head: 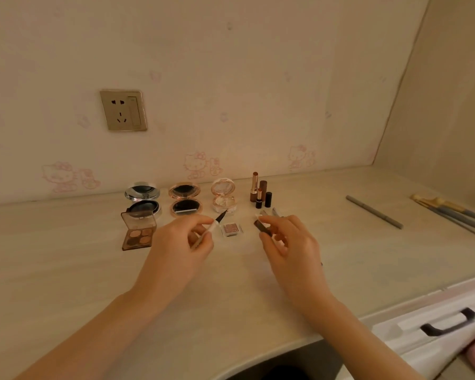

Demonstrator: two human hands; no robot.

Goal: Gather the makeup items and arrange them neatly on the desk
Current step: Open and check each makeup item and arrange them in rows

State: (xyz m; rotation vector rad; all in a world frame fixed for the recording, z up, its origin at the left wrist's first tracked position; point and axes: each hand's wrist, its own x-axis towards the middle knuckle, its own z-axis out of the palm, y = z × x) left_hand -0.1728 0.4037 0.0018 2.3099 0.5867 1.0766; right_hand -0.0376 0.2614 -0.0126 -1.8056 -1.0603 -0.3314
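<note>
My left hand (180, 242) holds a thin white eyeliner pen (214, 225), its dark tip bared and pointing up to the right. My right hand (288, 239) pinches the pen's brown cap (262, 226), a short gap away from the tip. Along the wall stand three open compacts: a silver one (142, 200), a rose-gold one (185, 200) and a pale pink one (223, 197). Upright lipsticks (259, 193) stand to their right. An open brown eyeshadow palette (137, 231) lies at the left, and a small square glitter pan (231, 229) lies between my hands.
A grey pencil (374, 212) lies on the desk (66, 270) to the right, with several makeup brushes (450, 212) beyond it near the corner. A white drawer with a dark handle (447, 323) is at the lower right. A wall socket (124, 110) sits above the desk.
</note>
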